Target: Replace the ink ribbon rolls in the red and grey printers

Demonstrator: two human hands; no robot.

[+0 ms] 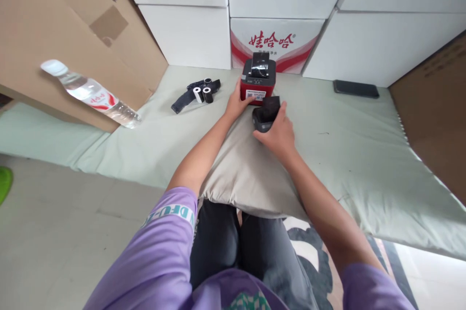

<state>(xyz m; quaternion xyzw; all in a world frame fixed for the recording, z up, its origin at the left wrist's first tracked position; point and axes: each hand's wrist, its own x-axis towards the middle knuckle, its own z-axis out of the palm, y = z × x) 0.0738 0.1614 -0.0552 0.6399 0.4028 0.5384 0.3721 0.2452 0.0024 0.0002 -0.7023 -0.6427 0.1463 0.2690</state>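
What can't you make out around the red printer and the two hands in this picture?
- Black device, head view: mostly covered by the right hand; its shape is unclear.
- Printer label: too small to read, and the left hand hides its lower left corner.
- Rolls: too small to tell what they hold.
- Bottle: blurred.

Left hand [237, 101] rests against the lower left front of a red printer [257, 83] standing on a pale green sheet [364, 155]. Right hand [278, 131] grips a small black device [265, 113] just in front of the printer, over a grey pillow [236, 174]. Two paper rolls [202, 94] lie left of the printer; a phone [356, 89] lies to the right; a water bottle [91, 94] at far left.
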